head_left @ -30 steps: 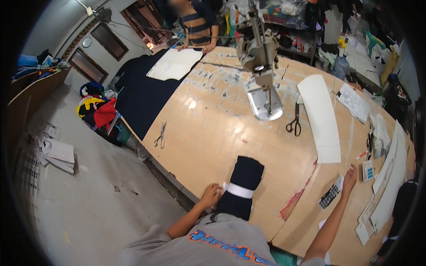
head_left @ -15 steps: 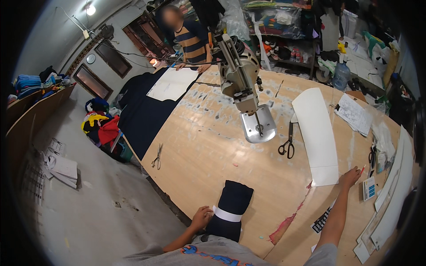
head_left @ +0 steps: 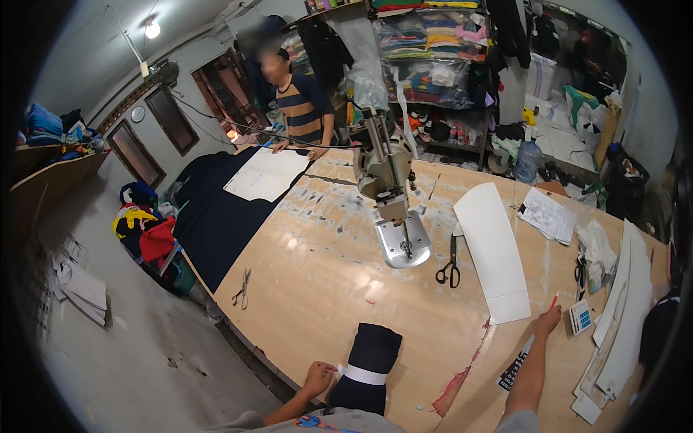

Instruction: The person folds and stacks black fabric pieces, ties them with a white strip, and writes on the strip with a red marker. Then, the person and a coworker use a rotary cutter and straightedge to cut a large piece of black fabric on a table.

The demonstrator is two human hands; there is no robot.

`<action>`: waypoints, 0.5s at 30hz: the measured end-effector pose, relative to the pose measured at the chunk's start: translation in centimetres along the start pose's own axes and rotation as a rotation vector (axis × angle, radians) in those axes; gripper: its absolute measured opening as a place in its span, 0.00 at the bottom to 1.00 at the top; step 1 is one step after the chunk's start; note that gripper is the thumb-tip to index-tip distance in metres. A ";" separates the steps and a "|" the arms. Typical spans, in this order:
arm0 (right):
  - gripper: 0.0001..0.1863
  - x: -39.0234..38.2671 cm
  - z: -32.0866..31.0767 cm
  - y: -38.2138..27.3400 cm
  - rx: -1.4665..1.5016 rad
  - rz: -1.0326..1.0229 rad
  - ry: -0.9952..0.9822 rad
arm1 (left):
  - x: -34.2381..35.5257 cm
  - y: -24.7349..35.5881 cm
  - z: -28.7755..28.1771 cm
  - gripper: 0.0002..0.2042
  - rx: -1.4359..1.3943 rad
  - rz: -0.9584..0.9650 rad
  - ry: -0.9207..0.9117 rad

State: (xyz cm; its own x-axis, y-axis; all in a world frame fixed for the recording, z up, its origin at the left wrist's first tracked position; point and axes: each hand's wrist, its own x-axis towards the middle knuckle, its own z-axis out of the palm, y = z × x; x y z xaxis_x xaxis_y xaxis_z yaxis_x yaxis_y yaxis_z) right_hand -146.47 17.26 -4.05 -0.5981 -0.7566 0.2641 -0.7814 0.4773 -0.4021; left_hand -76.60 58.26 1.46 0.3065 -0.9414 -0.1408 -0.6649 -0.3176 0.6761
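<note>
In front of me on the table lies a folded bundle of dark navy cloth [head_left: 375,348] with a white paper band [head_left: 364,375] around its middle. My left hand [head_left: 319,378] is at the bundle's left side, fingers closed on the loose end of the band. To the right, my right hand [head_left: 548,320] grips a thin red pen [head_left: 554,300], which points up and away from me. Beside that hand are a white calculator [head_left: 580,317] and the near end of a long white pattern piece [head_left: 494,252]. A black printed strip [head_left: 514,366] lies partly under my right forearm.
A cutting machine [head_left: 393,209] hangs over the table's middle. Black-handled scissors [head_left: 449,268] and smaller scissors [head_left: 242,290] lie about. At the far left, a person [head_left: 299,108] touches a white pattern sheet [head_left: 267,175] on dark cloth [head_left: 224,216]. White card pieces [head_left: 613,332] line the right edge.
My view has tilted up, so the table appears lower. My right hand has come slightly nearer to me with the pen, now held more upright. My left hand stays by the band.
</note>
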 end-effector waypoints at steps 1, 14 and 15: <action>0.18 -0.6 -0.5 -0.7 0.104 0.055 -0.018 | 0.0 0.1 0.1 0.08 -0.035 -0.006 0.024; 0.11 -41.1 -24.4 -19.3 1.388 0.173 -0.849 | 0.9 14.4 -5.7 0.12 -0.506 0.238 -0.136; 0.10 -43.1 -26.2 -21.0 1.400 0.192 -0.877 | 0.5 16.3 -6.5 0.13 -0.472 0.310 -0.286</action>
State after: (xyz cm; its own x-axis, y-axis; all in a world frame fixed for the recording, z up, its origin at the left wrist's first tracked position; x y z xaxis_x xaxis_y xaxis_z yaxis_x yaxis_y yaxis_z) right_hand -108.92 51.57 15.92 -0.0063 -0.9745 -0.2243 0.3311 0.2096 -0.9200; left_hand -82.86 53.37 17.13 -0.0898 -0.9955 -0.0303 -0.3013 -0.0018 0.9535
